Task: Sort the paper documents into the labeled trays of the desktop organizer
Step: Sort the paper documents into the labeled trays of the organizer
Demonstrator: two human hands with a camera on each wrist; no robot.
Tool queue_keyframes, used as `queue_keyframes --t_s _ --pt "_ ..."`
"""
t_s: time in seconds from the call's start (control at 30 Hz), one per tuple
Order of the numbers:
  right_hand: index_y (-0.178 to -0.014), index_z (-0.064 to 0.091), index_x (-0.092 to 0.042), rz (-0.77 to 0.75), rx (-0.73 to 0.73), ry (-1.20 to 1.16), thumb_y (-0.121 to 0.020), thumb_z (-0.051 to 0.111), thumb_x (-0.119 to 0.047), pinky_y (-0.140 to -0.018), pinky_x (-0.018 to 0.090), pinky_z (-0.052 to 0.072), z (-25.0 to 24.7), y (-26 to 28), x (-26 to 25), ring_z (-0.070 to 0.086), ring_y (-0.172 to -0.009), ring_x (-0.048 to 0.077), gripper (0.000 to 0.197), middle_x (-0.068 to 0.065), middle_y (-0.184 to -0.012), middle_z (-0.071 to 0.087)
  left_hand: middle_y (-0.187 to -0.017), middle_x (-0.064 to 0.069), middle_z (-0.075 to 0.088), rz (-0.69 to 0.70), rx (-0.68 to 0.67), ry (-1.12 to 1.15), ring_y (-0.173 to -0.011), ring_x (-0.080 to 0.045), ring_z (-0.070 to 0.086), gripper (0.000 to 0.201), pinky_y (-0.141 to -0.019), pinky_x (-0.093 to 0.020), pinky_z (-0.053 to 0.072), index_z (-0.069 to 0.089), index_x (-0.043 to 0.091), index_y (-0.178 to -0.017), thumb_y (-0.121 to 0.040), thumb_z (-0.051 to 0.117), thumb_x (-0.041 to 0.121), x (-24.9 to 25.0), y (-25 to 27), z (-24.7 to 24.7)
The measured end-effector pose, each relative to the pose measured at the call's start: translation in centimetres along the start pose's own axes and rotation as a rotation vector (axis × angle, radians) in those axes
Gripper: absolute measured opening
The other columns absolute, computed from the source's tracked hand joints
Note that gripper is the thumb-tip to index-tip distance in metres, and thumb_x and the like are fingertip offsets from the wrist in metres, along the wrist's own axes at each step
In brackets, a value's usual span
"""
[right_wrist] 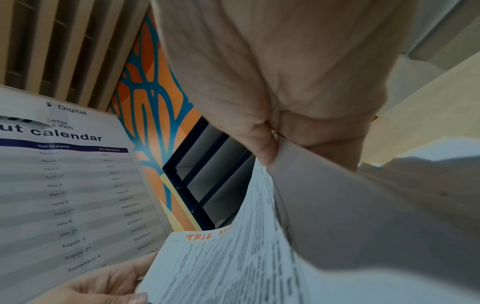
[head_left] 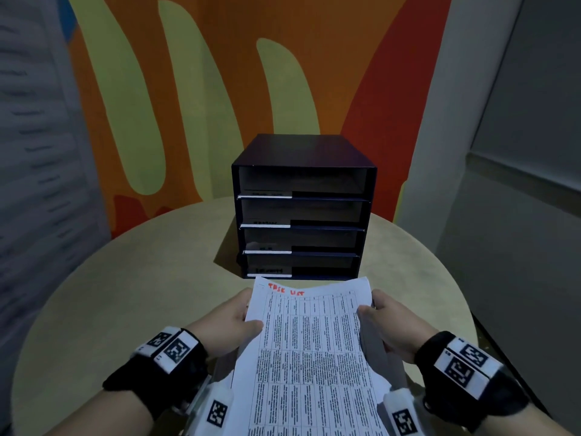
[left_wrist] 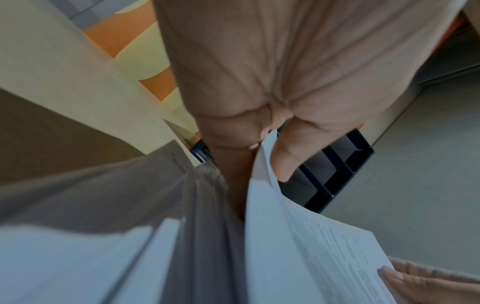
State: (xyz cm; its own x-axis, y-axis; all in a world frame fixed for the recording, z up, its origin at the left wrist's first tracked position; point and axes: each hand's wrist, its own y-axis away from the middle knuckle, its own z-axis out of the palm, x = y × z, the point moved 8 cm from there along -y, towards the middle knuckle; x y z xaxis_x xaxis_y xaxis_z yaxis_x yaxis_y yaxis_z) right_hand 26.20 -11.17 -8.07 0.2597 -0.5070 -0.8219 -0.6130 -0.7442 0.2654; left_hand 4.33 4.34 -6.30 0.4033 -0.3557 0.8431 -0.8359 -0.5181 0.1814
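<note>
Here your left hand [head_left: 231, 322] and your right hand [head_left: 388, 322] grasp a stack of paper documents [head_left: 309, 357] by its two long edges, thumbs lying on the top sheet and the other fingers tucked beneath, so the stack hangs above the round table [head_left: 125, 294] just in front of the desktop organizer [head_left: 301, 209]. The top sheet is a printed grid of small text with "TASK LIST" written in red at its head. In the right wrist view a lower sheet [right_wrist: 70, 185] fans out to the side, headed with the word "calendar" over two columns of dates. The organizer is dark, stands upright on the table with four open trays stacked one over another, and each tray carries a white label strip on the left of its front lip; the writing on them is too blurred to read. Behind it rises an orange and pale green patterned wall [head_left: 188, 89].
</note>
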Motion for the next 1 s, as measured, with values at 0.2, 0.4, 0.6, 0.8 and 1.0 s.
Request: queue_keyframes --t_s 0.2,0.4,0.6,0.8,1.0 --pt "-0.107 0.060 -0.020 -0.065 -0.027 -0.062 -0.093 0.053 -0.035 -0.051 0.028 0.043 -0.3 0.9 -1.8 0.056 -0.062 0.019 0.021 0.005 -0.087 0.066 -0.119 0.012 0.066 0.038 0.146 0.095 -0.107 -0.005 0.065 0.045 -0.093 -0.036 0.053 0.049 0.032 -0.126 -0.096 0.046 -0.002 1.3 -0.3 -1.8" --pt "-0.111 0.066 -0.012 -0.181 -0.155 -0.243 -0.097 0.053 -0.007 -0.081 0.052 0.056 -0.7 2.6 -4.6 0.072 -0.088 0.032 0.020 0.010 -0.098 0.075 -0.105 -0.006 0.073 0.076 0.392 0.442 -0.090 -0.024 0.072 0.029 -0.073 -0.040 0.056 0.049 0.012 -0.123 -0.097 0.050 -0.001 3.3 -0.1 -6.0" --pt "-0.104 0.058 -0.001 -0.200 0.087 -0.566 -0.096 0.053 -0.002 -0.082 0.049 0.056 -3.5 1.0 -6.7 0.071 -0.086 0.035 0.010 0.019 -0.097 0.073 -0.144 0.011 0.039 0.184 0.471 0.147 -0.124 -0.006 0.046 0.074 -0.095 -0.028 0.047 0.019 0.028 -0.150 -0.091 0.064 0.031 7.4 1.6 -7.8" --pt "-0.113 0.052 0.004 -0.121 0.095 -0.702 -0.098 0.050 -0.003 -0.060 0.037 0.058 -4.8 -1.5 -9.0 0.071 -0.085 0.034 0.017 0.024 -0.104 0.069 -0.153 0.025 -0.028 0.300 0.218 -0.697 -0.142 0.000 -0.026 0.125 -0.118 -0.039 -0.009 -0.016 0.043 -0.149 -0.059 0.061 0.083 11.6 3.1 -2.4" --pt "-0.106 0.054 0.005 -0.107 0.085 -0.656 -0.097 0.052 -0.005 -0.076 0.046 0.058 -4.7 -3.1 -11.0 0.068 -0.095 0.038 0.013 0.027 -0.107 0.067 -0.158 0.009 -0.028 0.277 0.187 -1.116 -0.144 -0.014 -0.029 0.103 -0.118 -0.050 -0.014 -0.020 0.025 -0.152 -0.088 0.061 0.031 10.8 1.3 0.2"
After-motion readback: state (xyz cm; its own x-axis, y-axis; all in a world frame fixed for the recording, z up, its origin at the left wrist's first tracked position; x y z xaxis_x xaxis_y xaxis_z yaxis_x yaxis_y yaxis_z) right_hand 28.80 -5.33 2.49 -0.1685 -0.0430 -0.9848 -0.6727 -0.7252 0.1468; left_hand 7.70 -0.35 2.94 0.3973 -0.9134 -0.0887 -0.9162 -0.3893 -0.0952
